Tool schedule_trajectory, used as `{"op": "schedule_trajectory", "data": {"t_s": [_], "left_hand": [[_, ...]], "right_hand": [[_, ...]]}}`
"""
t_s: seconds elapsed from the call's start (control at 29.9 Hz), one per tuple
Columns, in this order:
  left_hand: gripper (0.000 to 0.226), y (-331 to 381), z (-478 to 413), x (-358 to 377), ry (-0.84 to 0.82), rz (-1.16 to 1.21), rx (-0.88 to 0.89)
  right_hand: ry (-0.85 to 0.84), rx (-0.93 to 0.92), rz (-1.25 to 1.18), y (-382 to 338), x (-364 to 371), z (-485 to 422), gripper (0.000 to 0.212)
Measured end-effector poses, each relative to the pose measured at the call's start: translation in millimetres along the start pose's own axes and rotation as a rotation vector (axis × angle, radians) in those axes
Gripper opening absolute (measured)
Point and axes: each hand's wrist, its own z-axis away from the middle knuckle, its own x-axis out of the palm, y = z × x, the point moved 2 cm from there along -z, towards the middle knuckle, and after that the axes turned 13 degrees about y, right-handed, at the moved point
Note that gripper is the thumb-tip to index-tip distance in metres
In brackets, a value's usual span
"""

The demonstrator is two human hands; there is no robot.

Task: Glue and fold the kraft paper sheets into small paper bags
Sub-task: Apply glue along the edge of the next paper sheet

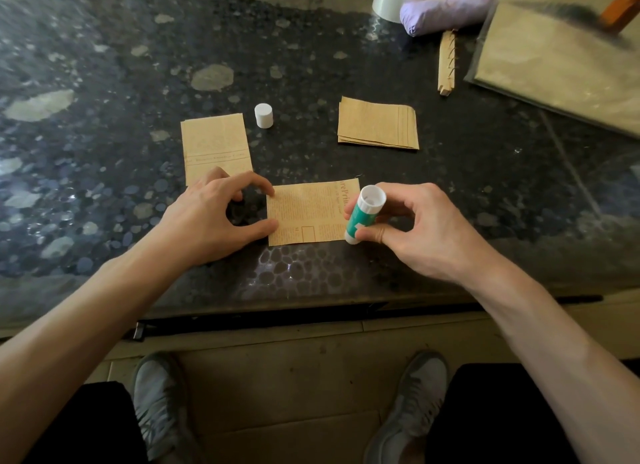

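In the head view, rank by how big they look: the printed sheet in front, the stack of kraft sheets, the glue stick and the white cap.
1. printed sheet, though it lies nearer the camera, so its lead over the stack is unsure
2. stack of kraft sheets
3. glue stick
4. white cap

The tan kraft sheet [308, 214] carries reddish newsprint, the glue stick [362, 217] is teal and white, the tabletop [104, 82] black-speckled.
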Motion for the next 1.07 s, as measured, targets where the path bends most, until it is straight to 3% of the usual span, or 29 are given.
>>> {"op": "schedule_trajectory", "data": {"t_s": [0.2, 0.4, 0.5, 1.07], "left_hand": [[0.05, 0.1, -0.3, 0.6, -0.004, -0.006, -0.007], [0.049, 0.4, -0.4, 0.6, 0.002, -0.006, -0.007], [0.049, 0.4, -0.1, 0.6, 0.006, -0.006, -0.005], [0.05, 1.4, 1.2, -0.4, -0.004, -0.012, -0.01]], "right_hand": [[-0.001, 0.034, -0.052, 1.5, -4.7, 0.2, 0.026], [0.169, 0.118, -0.39, 1.8, -16.9, -4.1, 0.023], [0.26, 0.066, -0.316, 3.9, -13.5, -7.4, 0.026], [0.302, -0.018, 0.045, 9.3, 8.3, -5.4, 0.033]]}}
